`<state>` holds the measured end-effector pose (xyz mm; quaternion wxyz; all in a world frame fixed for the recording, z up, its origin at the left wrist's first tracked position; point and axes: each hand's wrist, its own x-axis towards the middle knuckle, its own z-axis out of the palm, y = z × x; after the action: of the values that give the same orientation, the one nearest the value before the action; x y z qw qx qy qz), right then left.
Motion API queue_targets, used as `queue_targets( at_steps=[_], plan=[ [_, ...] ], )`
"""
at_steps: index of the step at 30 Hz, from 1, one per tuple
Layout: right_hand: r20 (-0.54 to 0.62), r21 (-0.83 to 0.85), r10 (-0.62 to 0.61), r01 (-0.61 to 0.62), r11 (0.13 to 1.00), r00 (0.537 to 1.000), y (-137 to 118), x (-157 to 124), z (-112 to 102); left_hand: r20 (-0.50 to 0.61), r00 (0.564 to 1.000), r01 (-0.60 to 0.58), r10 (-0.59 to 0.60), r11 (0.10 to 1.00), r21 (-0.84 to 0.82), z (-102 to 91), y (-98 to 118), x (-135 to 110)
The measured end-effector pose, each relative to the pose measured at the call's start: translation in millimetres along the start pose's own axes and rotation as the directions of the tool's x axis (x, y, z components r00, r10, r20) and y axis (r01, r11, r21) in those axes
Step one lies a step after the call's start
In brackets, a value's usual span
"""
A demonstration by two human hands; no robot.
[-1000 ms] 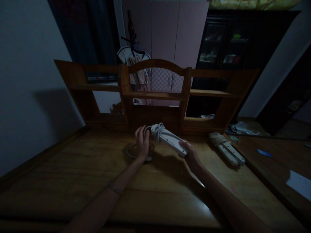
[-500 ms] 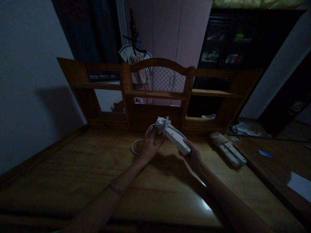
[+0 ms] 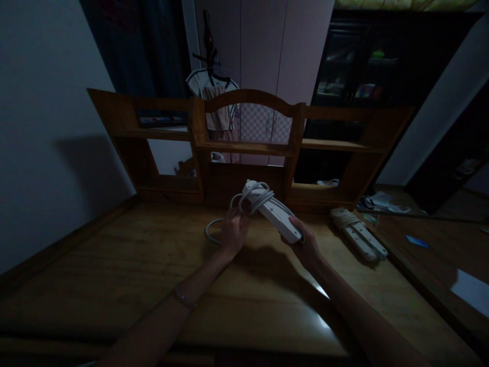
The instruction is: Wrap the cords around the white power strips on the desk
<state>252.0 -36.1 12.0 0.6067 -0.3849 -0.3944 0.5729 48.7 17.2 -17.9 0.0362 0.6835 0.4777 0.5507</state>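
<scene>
A white power strip (image 3: 280, 220) is held up at a slant above the wooden desk. My right hand (image 3: 304, 245) grips its near end, thumb on top. Its pale cord (image 3: 263, 200) wraps around the far part of the strip in several turns, with a looser loop standing off to the left. My left hand (image 3: 234, 230) is closed on the cord just left of the strip, its fingertips dim and partly hidden. Another stretch of cord curves out behind the left wrist. To the right, a second power strip (image 3: 361, 238) lies on the desk, bound in its own cord.
A wooden shelf unit (image 3: 248, 149) stands along the desk's back edge. On the right, a lower brown surface (image 3: 431, 265) carries a blue card (image 3: 417, 241) and white paper (image 3: 471, 291). A wall (image 3: 46, 153) borders the left side.
My left hand has drawn slightly back toward me and its fingers have curled in. The cord loop near the strip's far end has widened. My right hand keeps its hold.
</scene>
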Motion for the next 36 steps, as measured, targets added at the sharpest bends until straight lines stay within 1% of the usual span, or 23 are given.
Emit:
queue_targets(
  at_steps=[2, 4, 7, 9, 12, 14, 16, 20, 22, 23, 25, 27, 29, 31, 33, 36],
  plan=[
    [-0.035, -0.025, -0.011, 0.01, 1.0, 0.999, 0.7, 1.4, -1.2, -0.045, 0.995, 0.09, -0.092, 0.995, -0.054, -0.7, -3.0, 1.4],
    [-0.055, -0.027, -0.018, 0.017, 0.999, 0.998, 2.2, 3.3, -3.2, -0.087, 0.985, 0.144, -0.151, 0.987, -0.077, -1.3, -3.8, 2.6],
    [-0.099, -0.014, -0.024, 0.023, 1.0, 0.995, 4.2, 6.2, -7.7, -0.127, 0.97, 0.189, -0.205, 0.974, -0.125, -1.8, 0.2, 4.2],
    [-0.122, -0.014, -0.017, 0.015, 1.0, 0.992, 4.8, 8.2, -11.8, -0.146, 0.958, 0.216, -0.249, 0.954, -0.207, -2.2, 3.9, 5.7],
    [-0.143, -0.024, -0.006, 0.002, 1.0, 0.99, 5.1, 12.1, -18.2, -0.126, 0.931, 0.271, -0.343, 0.878, -0.394, -2.9, 5.5, 8.9],
    [-0.157, 0.001, 0.008, -0.008, 1.0, 0.987, 5.2, 15.3, -21.5, -0.102, 0.918, 0.292, -0.383, 0.827, -0.48, -3.1, 2.4, 11.0],
    [-0.133, 0.064, 0.027, -0.019, 0.998, 0.991, 5.4, 18.1, -23.3, -0.094, 0.912, 0.303, -0.4, 0.809, -0.504, -2.2, -3.1, 12.0],
    [-0.028, 0.183, 0.018, -0.013, 0.983, 0.999, 5.5, 21.0, -24.1, -0.094, 0.908, 0.322, -0.409, 0.822, -0.469, 2.7, -14.4, 10.2],
    [-0.015, 0.197, 0.003, 0.0, 0.98, 1.0, 5.2, 21.4, -24.4, -0.121, 0.919, 0.299, -0.376, 0.863, -0.408, 4.9, -17.7, 8.9],
    [-0.014, 0.201, 0.001, 0.002, 0.98, 1.0, 4.9, 21.4, -24.6, -0.14, 0.931, 0.272, -0.338, 0.895, -0.353, 5.6, -18.5, 8.4],
    [-0.001, 0.212, 0.003, -0.002, 0.977, 1.0, 4.0, 21.0, -24.2, -0.159, 0.962, 0.188, -0.224, 0.958, -0.216, 6.0, -18.3, 7.9],
    [0.029, 0.211, 0.012, -0.017, 0.977, 1.0, 2.3, 19.4, -22.1, -0.115, 0.988, 0.087, -0.1, 0.99, -0.112, 5.8, -15.5, 7.4],
    [0.051, 0.17, 0.024, -0.033, 0.985, 0.998, 0.1, 16.1, -18.1, -0.031, 1.0, -0.004, 0.003, 0.999, -0.051, 5.8, -10.0, 6.2],
    [0.053, 0.111, 0.046, -0.052, 0.992, 0.998, -2.3, 11.3, -12.9, 0.049, 0.993, -0.104, 0.104, 0.994, 0.013, 5.9, -2.7, 3.8],
    [0.061, 0.077, 0.08, -0.085, 0.993, 0.995, -4.0, 6.3, -7.8, 0.111, 0.971, -0.22, 0.211, 0.973, 0.073, 5.9, 4.4, 1.0],
    [0.086, 0.05, 0.126, -0.13, 0.99, 0.988, -3.8, 0.9, -2.7, 0.173, 0.929, -0.341, 0.326, 0.938, 0.065, 5.4, 9.6, -3.0]
  ],
)
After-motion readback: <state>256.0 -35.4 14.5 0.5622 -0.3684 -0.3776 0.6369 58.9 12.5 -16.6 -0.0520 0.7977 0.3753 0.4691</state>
